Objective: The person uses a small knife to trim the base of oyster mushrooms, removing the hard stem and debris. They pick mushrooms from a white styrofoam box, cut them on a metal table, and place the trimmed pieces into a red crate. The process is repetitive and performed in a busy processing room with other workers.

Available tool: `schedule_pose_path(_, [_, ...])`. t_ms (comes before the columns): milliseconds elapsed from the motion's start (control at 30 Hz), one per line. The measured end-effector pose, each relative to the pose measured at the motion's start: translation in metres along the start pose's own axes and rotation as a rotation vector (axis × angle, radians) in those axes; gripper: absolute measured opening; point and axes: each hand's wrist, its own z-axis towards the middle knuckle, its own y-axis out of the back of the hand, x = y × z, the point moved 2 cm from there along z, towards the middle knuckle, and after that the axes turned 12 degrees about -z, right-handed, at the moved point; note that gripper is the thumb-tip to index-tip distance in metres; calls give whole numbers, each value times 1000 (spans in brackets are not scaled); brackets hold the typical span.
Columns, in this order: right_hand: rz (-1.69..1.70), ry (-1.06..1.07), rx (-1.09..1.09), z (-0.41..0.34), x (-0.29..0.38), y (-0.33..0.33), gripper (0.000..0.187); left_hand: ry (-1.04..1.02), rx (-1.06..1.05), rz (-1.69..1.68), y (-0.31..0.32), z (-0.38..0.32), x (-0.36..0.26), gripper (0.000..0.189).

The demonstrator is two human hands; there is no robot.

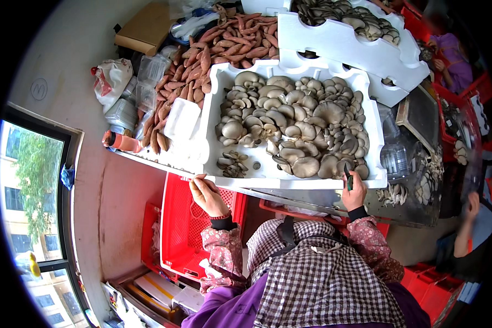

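A white foam box [270,181] of grey oyster mushrooms [307,119] sits before me at the table's front edge. Bare box floor shows at its front left, beside a small cluster of mushrooms [232,164]. My left hand [208,197] is at the box's front left corner, fingertips close together; whether they grip the corner is unclear. At the front right, my right hand [354,191] holds a small knife [348,178] with a green handle, its dark blade pointing up over the box wall. That hand is right at the front wall.
Sweet potatoes [229,43] are heaped behind and left. More foam boxes [340,45] are stacked at the back right. Clear plastic containers [395,160] and loose mushrooms [393,194] lie right. Below left stands a red plastic crate [180,229]. Other people [455,61] work at right.
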Motion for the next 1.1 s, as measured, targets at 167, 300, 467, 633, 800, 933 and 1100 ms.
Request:
schedule_pose_path(167, [-23,5,-4,1,2,2,25,2,-4,-11,2,0,4,27])
schedule_pose_path(300, [-17,-8,9,1,3,2,25,26,80,10,-4,-5,3,36])
schedule_pose_path(467, [-5,-19,-12,0,2,3,24,32,124,47,-21,-8,2,43])
schedule_pose_path(633, [-39,-13,27,2,11,9,27,111,212,34,-33,-8,14,45])
schedule_pose_path(800, [-50,3,18,5,14,12,28,181,333,77,-49,-15,24,45])
schedule_pose_path(933, [-41,-15,16,5,17,13,27,245,400,258,-49,-17,44,46])
schedule_pose_path(1100, [-38,6,-19,5,18,15,24,302,402,309,-44,-6,67,39])
